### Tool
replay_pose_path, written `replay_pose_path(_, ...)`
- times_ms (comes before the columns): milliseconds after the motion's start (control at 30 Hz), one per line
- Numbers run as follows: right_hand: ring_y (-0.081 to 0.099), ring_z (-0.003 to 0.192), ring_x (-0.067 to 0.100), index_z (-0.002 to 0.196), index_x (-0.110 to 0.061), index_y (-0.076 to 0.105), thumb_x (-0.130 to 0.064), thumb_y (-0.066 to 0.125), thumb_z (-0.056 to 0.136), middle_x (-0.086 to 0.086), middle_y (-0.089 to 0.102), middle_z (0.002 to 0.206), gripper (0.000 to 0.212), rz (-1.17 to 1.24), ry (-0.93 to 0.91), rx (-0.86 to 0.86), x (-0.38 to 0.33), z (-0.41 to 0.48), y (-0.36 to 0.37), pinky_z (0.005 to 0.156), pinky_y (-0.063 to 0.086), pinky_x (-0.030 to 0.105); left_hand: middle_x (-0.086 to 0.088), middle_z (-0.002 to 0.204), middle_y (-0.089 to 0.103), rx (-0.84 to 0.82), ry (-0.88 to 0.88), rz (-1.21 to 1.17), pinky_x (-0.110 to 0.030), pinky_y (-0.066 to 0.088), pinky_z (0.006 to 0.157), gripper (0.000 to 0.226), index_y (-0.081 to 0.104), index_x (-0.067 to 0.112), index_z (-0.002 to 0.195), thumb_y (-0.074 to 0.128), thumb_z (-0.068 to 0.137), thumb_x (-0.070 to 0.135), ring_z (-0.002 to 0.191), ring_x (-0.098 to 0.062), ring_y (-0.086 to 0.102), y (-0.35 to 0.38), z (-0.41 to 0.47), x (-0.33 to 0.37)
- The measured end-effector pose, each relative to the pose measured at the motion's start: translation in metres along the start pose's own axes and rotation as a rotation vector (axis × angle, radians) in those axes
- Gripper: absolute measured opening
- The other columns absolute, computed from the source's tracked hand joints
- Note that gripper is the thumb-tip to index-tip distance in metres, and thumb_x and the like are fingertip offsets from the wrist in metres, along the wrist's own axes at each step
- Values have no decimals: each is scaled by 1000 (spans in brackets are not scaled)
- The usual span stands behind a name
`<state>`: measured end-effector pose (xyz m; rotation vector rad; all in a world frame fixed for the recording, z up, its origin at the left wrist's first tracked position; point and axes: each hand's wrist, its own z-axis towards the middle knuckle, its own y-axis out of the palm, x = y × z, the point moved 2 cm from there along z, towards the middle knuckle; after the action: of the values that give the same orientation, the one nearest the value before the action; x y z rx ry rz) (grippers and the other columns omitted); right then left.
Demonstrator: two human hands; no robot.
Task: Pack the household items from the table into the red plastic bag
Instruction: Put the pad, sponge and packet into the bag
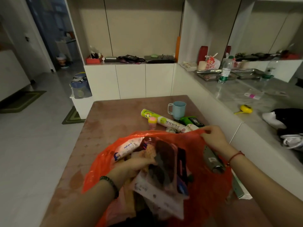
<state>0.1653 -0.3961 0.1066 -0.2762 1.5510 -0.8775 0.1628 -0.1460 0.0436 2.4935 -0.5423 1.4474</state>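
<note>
The red plastic bag (pixel 105 163) lies open on the brown table (pixel 114 122), holding a baby wipes pack (pixel 127 149) and several flat packets. My left hand (pixel 136 164) is inside the bag, closed on a dark packet (pixel 164 161). My right hand (pixel 213 138) pinches the bag's far rim and lifts it. Beyond the bag lie a green-and-white roll (pixel 164 121), a small pink bottle (pixel 152 122), a blue cup (pixel 177 109) and a green device (pixel 191 121).
A grey cylinder (pixel 213 158) and a flat box (pixel 237 188) lie at the bag's right. The grey counter (pixel 237 99) on the right bears a water bottle (pixel 225 69), metal trays, a yellow tool (pixel 245 109) and shoes (pixel 288 123). White cabinets stand behind the table.
</note>
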Motion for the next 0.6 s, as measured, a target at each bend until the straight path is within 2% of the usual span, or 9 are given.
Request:
replay_pose_path(100, 56, 60, 14, 96, -3, 72, 4, 54, 81, 9, 68, 76, 24, 64, 2, -63, -4, -7, -1, 50, 44, 15, -24, 112, 60, 242, 78, -209, -32, 55, 63, 48, 43, 1, 123, 60, 79, -6, 90, -39, 63, 6, 21, 3)
replay_pose_path(167, 55, 50, 8, 85, -11, 74, -1, 58, 82, -1, 63, 61, 19, 125, 13, -133, -8, -13, -1, 45, 43, 14, -23, 121, 56, 281, 102, -287, -41, 50, 80, 56, 35, 1, 130, 60, 80, -7, 106, -41, 58, 18, 31, 4)
replay_pose_path(233, 57, 48, 5, 78, -22, 73, -7, 59, 84, -6, 63, 57, 21, 101, 4, -223, -11, -19, -1, 47, 44, 12, -16, 127, 51, 279, 108, -325, -42, 47, 91, 65, 25, 2, 135, 60, 81, -6, 113, -31, 53, 32, 38, -1)
replay_pose_path(300, 58, 49, -2, 80, -27, 74, -11, 59, 84, -13, 65, 55, 22, 14, -62, -326, -11, -25, 0, 51, 45, 13, -13, 136, 44, 277, 90, -249, -44, 43, 100, 77, 17, 3, 140, 66, 79, 3, 119, -29, 49, 39, 46, -10)
replay_pose_path(333, 57, 49, -5, 80, -28, 74, -12, 59, 85, -15, 65, 55, 22, -31, -95, -387, -10, -28, -1, 53, 45, 12, -13, 138, 45, 251, 78, -205, -45, 41, 104, 79, 21, 2, 139, 70, 77, 10, 121, -29, 49, 39, 47, -11)
replay_pose_path(433, 63, 61, -3, 84, -30, 73, -15, 60, 85, -8, 72, 70, 20, -99, -89, -564, -6, -29, -9, 63, 50, 16, -15, 122, 61, 148, 48, -137, -37, 48, 99, 48, 48, 1, 126, 65, 83, 14, 110, -25, 59, 36, 33, 7)
replay_pose_path(533, 69, 83, 18, 93, -27, 73, -31, 61, 85, 2, 75, 91, 14, -148, -100, -747, -9, -18, -24, 79, 55, 35, 2, 94, 67, -64, -7, 23, -9, 51, 62, 11, 63, 15, 98, 57, 89, 17, 81, -3, 64, 23, 14, 33)
replay_pose_path(567, 69, 84, 17, 96, -26, 72, -39, 59, 85, 3, 74, 94, 22, -171, -100, -794, -12, -10, -28, 78, 55, 34, 3, 95, 67, -95, -4, 69, -9, 50, 64, 10, 62, 17, 97, 58, 88, 20, 83, -2, 64, 16, 10, 47)
replay_pose_path(600, 68, 83, 15, 98, -23, 70, -43, 55, 86, 5, 73, 95, 29, -179, -88, -809, -16, 0, -30, 73, 56, 29, 0, 104, 67, -96, 18, 108, -16, 50, 75, 17, 61, 17, 103, 60, 86, 24, 93, -7, 64, 5, 11, 62)
